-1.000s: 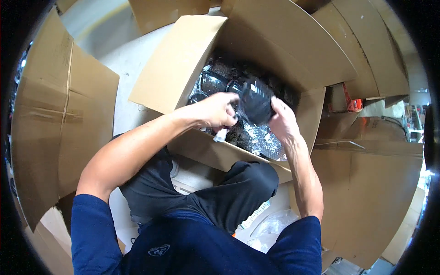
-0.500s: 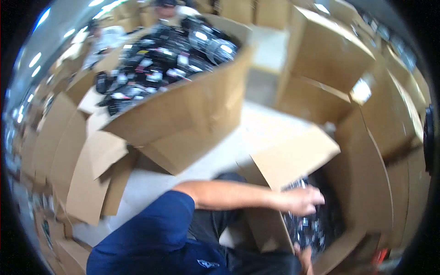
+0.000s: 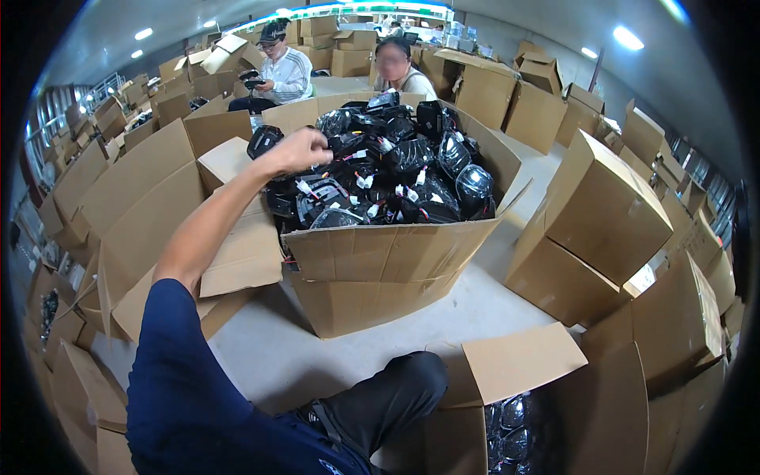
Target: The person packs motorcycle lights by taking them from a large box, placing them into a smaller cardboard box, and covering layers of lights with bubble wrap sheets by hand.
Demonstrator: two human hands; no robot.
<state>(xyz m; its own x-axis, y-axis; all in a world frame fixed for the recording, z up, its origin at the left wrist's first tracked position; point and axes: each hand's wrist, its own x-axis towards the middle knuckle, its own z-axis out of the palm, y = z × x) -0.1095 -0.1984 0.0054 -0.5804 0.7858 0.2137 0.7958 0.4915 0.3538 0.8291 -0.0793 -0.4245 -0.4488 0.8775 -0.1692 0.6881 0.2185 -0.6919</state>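
My left hand [image 3: 297, 153] reaches over the left side of a large open cardboard box [image 3: 380, 252]. It is held palm down with its fingers loosely bent and somewhat apart, and I see nothing in them. Heaped in that box are black parts in clear plastic [image 3: 412, 156], many with coloured wires and white connectors. One rounded black part [image 3: 264, 141] lies just left of my hand. At the lower right, beside my knee, an open box [image 3: 524, 360] contains similar wrapped black parts [image 3: 509, 431]. My right hand is out of view.
Beyond the heaped box a person in a white striped jacket [image 3: 283, 75] sits on the left. Another person [image 3: 408, 77] is right behind the box. Open cartons [image 3: 150, 210] crowd the left; stacked boxes [image 3: 590, 210] stand on the right. Grey floor [image 3: 356, 348] shows between them.
My left hand has gone from the lower right box up and left to the heaped box. My right hand has left the view. The view has tilted up and turned.
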